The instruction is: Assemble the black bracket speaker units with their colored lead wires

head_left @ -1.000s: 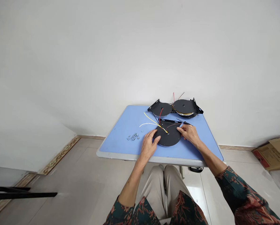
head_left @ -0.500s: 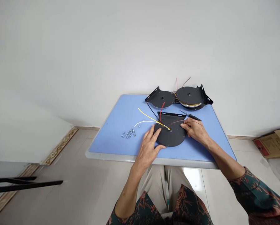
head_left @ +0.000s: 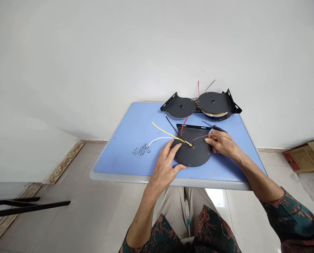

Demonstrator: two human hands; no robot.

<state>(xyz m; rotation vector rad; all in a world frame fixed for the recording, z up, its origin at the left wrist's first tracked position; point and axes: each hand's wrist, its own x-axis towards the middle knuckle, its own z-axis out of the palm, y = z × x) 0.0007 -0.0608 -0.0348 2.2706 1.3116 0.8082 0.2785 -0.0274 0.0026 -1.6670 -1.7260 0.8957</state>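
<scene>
Black and round, a flanged plate (head_left: 195, 156) lies below and right of the frame's centre. The left hand (head_left: 164, 166) spreads around its left edge, thumb and fingers apart; the right hand (head_left: 222, 144) meets its right edge, whether pinching it I cannot tell. Silvery screws (head_left: 141, 150) lie lower left of centre.

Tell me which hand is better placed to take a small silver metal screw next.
Probably the left hand: it is at the left edge of the flat, rounded black plate, nearer the small silver metal screws. The right hand is at the opposite edge, beside the black-handled screwdriver.
</scene>
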